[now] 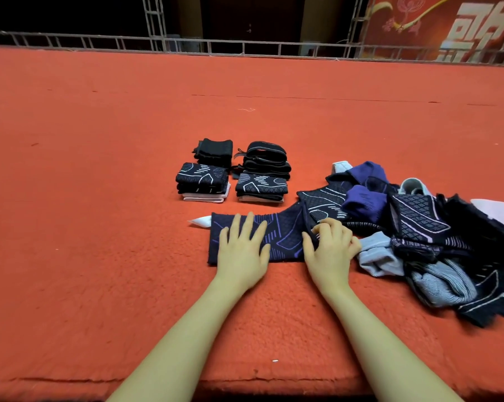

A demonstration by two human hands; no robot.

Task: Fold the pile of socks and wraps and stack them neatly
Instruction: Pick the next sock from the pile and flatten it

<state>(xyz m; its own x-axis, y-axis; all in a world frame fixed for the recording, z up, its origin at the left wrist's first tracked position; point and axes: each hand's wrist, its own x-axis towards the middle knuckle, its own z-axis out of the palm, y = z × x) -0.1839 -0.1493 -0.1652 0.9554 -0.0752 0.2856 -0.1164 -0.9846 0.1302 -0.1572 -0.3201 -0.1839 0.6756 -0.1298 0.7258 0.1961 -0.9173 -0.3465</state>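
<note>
The left hand (242,250) lies flat, fingers spread, on a dark patterned sock (277,236) spread on the red carpet (100,198), while the right hand (330,248) pinches its 3 o'clock end. At 12 o'clock, four folded stacks (233,172) stand finished. At 3 o'clock, an unfolded pile (436,236) remains, likely about half the job.

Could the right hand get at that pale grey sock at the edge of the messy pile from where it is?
Probably yes. The right hand rests on the dark patterned sock laid flat, and the pale grey sock lies just beside it on the pile's near edge, with nothing covering its near end.
</note>
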